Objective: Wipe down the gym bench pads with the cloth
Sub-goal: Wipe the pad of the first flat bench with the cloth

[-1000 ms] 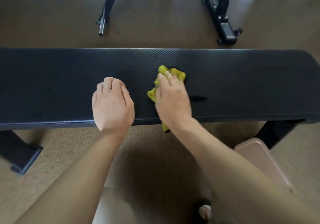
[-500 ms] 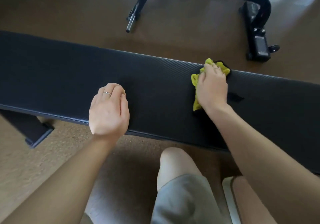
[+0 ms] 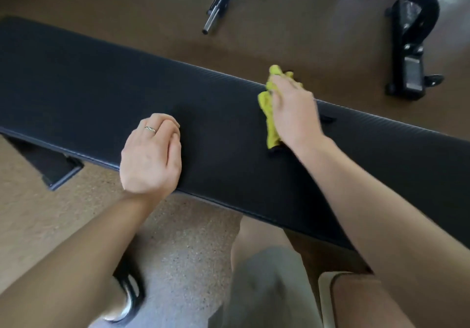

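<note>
A person's right hand (image 3: 292, 114) presses a yellow cloth (image 3: 270, 114) flat against the black bench pad (image 3: 76, 73), near its far edge, fingers (image 3: 284, 83) laid over the bunched fabric and blurred with motion. The left hand (image 3: 151, 157) rests on the pad's near edge, well apart from the cloth, its fingers curled under and holding nothing, a ring (image 3: 150, 129) on one. Beyond the pad, a black machine frame (image 3: 412, 48) stands on the brown floor (image 3: 127, 2). A knee in grey shorts (image 3: 267, 289) shows below.
</note>
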### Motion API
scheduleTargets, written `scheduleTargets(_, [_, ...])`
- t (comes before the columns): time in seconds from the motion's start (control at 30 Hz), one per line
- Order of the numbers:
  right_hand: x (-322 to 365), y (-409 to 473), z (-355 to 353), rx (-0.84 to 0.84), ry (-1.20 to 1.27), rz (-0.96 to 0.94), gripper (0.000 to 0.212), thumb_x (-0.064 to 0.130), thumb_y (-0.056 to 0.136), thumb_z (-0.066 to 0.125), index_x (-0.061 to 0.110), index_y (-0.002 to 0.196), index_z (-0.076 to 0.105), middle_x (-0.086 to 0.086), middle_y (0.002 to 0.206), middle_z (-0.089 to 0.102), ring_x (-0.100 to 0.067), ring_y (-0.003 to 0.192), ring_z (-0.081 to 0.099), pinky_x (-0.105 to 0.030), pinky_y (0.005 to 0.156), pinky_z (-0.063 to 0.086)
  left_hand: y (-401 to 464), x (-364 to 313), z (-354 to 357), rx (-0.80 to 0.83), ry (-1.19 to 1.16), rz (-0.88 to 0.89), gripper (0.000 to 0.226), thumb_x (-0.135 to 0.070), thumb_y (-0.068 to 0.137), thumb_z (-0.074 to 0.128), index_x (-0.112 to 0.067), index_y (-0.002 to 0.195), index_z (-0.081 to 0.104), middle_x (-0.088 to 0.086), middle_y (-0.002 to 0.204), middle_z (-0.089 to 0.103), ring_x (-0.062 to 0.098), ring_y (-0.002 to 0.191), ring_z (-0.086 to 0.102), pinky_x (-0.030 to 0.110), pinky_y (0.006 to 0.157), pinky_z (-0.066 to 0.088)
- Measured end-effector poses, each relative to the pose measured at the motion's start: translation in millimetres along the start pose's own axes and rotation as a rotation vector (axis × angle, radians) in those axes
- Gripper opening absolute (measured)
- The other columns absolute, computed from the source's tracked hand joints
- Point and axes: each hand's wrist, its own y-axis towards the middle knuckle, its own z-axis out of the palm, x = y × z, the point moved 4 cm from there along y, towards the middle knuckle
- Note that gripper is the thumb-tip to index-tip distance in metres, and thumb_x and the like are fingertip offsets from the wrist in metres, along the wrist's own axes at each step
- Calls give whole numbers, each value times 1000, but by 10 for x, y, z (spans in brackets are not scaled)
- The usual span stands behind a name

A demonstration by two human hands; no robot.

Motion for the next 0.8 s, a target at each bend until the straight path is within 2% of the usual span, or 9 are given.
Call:
scheduleTargets(0.07, [-212,7,-124,-42,-30,105,39,21,107,42,12,141,59,-9,142,62,-35,127,57,-43,107,44,-6,-15,2,-8,-7,3,22,-15,100,40,-10,94,61,-2,114,62,26,99,55,44,79,45])
scheduleTargets(0.17, [-98,77,-23,-20,-144,175,36,23,109,38,13,138,57,-12,131,64,-38,115,57,-42,92,41,20,-27,-1,-3,1,20,22,-15,99,41,-9,92,62,-1,112,61,26,97,56,43,80,45])
scheduleTargets(0.23, [260,216,184,29,-203,115,33,21,107,39,11,134,55,-15,128,62,-40,113,56,-42,91,37,29,-20,2,0,5,33,20,-14,98,43,-10,91,61,-1,111,61,26,96,55,41,79,43])
scheduleTargets(0.37, [1010,456,692,65,-237,-85,33,27,103,51,10,131,54,-12,129,61,-34,116,57,-42,102,39,30,8,6,-7,9,18,21,-14,98,42,-10,93,62,-2,112,62,24,98,55,37,79,42])
scheduleTargets(0.43, [1137,507,788,68,-232,-142,34,29,104,54,11,133,54,-10,133,60,-31,121,56,-42,106,39,40,36,4,0,10,-3,22,-15,99,41,-10,95,62,-3,113,62,24,99,55,38,79,42])
scheduleTargets(0.57, [777,241,493,175,-147,-135,44,14,106,43,10,150,43,-10,153,44,-34,131,47,-40,102,40,38,16,-39,64,-53,14,21,-15,103,41,-13,95,60,-6,113,59,21,101,55,39,84,45])
scheduleTargets(0.67, [251,-86,158,66,-131,-5,43,11,106,42,10,149,46,-8,162,39,-32,141,42,-40,109,38,46,164,-242,115,-176,13,14,-14,104,46,-16,99,59,-6,108,59,15,101,54,30,89,42])
scheduleTargets(0.73, [134,-142,95,-4,-115,63,39,13,108,41,6,146,50,-13,160,42,-36,143,41,-46,115,35,117,469,-460,70,-79,-12,17,-19,103,45,-13,108,60,2,109,62,22,103,56,34,92,41])
scheduleTargets(0.8, [298,-72,242,-9,-91,81,38,11,107,42,3,143,53,-19,156,44,-39,142,41,-51,117,34,244,863,-603,45,35,-165,27,-24,103,42,-11,120,58,12,122,62,33,115,54,45,100,40])
